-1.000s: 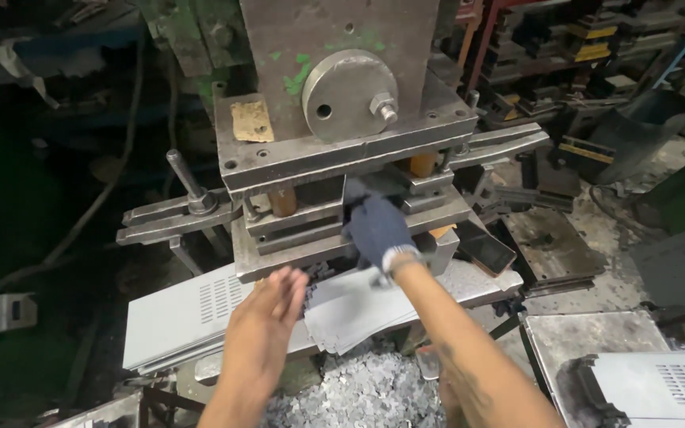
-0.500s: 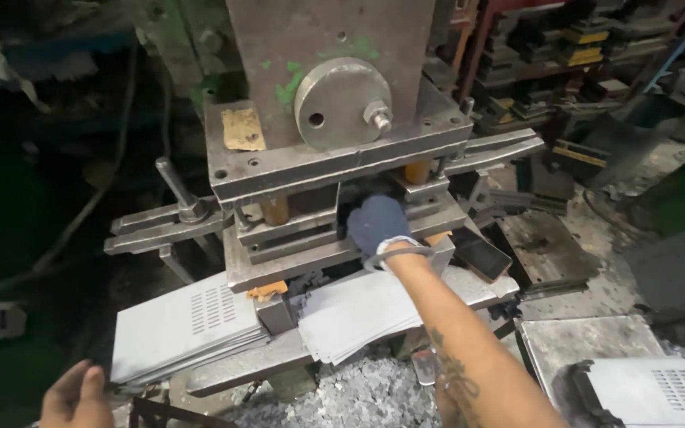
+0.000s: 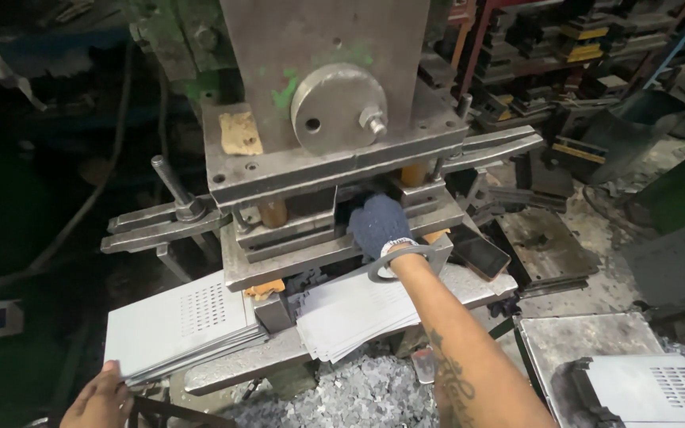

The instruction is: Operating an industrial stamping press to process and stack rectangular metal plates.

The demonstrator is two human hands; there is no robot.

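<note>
My right hand (image 3: 379,224), in a dark blue glove, reaches into the gap of the grey metal press (image 3: 334,143), between the upper and lower die blocks. What its fingers hold is hidden by the die. A metal ring hangs around that wrist. My bare left hand (image 3: 101,396) rests at the bottom left, touching the near corner of a stack of perforated grey metal sheets (image 3: 180,321). A second fan of plain grey sheets (image 3: 354,313) lies on the press bed under my right forearm.
A pile of metal scrap chips (image 3: 358,396) lies below the press bed. A black phone-like slab (image 3: 479,254) sits on the bed's right end. Another perforated panel (image 3: 652,384) lies bottom right. A lever (image 3: 172,186) sticks out at left. Cluttered shelves stand behind.
My left hand pulled back from the sheets under the press to the lower left and now touches the perforated stack's corner. My right hand stays in the die gap.
</note>
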